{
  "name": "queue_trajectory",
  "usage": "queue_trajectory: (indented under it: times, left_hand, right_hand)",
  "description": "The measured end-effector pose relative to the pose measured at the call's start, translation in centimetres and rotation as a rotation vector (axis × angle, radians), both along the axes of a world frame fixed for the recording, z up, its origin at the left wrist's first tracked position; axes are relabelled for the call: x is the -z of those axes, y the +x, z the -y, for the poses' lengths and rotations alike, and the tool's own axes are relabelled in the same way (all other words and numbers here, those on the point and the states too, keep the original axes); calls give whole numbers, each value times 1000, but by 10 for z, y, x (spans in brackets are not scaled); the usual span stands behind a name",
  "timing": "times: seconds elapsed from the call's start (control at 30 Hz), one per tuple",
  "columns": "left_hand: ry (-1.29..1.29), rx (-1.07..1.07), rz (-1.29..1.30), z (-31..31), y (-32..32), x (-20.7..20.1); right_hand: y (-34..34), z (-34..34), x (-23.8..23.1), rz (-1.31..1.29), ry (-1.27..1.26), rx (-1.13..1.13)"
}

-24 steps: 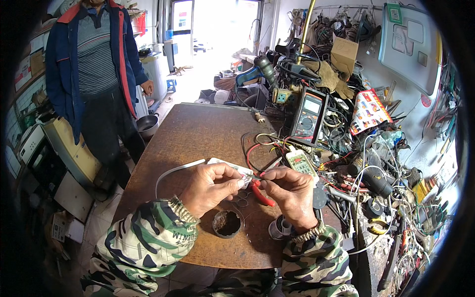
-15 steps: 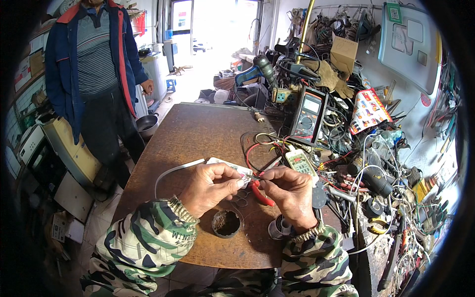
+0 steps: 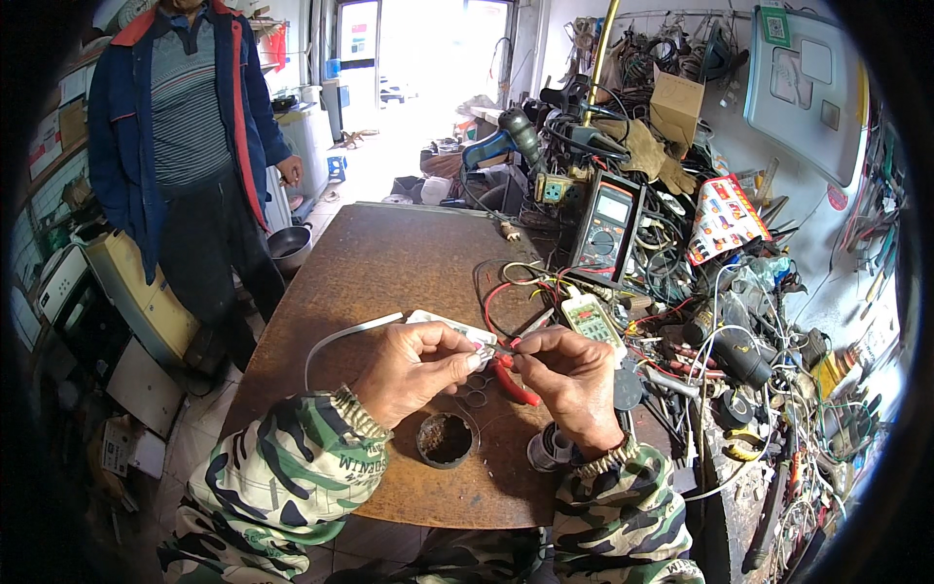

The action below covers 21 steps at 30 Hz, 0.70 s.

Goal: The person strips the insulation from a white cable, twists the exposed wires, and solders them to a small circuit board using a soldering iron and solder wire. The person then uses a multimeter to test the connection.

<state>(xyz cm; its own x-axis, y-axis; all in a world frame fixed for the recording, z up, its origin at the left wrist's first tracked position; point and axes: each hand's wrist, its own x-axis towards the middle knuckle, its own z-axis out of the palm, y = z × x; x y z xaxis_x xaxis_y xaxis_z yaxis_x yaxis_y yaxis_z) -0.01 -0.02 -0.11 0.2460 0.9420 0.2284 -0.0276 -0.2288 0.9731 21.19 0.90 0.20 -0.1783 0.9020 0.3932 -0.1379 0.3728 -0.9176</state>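
Over the wooden table, my left hand (image 3: pixel 416 368) and my right hand (image 3: pixel 569 378) meet with fingertips pinched. A tiny dark, thin piece (image 3: pixel 503 347) shows between them, too small to name. Just behind my left fingers lies a white plastic housing (image 3: pixel 448 321), partly covered by that hand, with a white cable (image 3: pixel 331 338) curving away on the left. Under my hands are red-handled pliers (image 3: pixel 518 386) and the metal finger loops of scissors (image 3: pixel 474 391). Closer to me stand a round tin (image 3: pixel 445 440) with brown, crumbly contents and a small spool (image 3: pixel 548 449) beside my right wrist.
A multimeter (image 3: pixel 613 229) in a dark case and a pale handheld meter (image 3: pixel 592 319) with red leads stand at the right. Beyond them are heaped cables, tools and a heat gun (image 3: pixel 519 134). Another person (image 3: pixel 185 146) stands at the table's far left.
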Motion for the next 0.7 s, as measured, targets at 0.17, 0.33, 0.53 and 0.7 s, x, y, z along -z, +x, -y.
queue_trajectory:
  times: [0.17, 0.33, 0.53, 0.7]
  left_hand:
    - [3, -12, -2, 1, 0, -1]
    - [-6, -25, -10, 1, 1, -1]
    - [6, -16, -16, 1, 0, -1]
    - [3, -18, -12, 0, 1, -1]
  right_hand:
    - [-1, 1, -1, -2, -16, 21]
    - [-1, 1, -2, -1, -18, 22]
    - [-1, 1, -1, -32, -63, 20]
    - [0, -3, 3, -27, -23, 22]
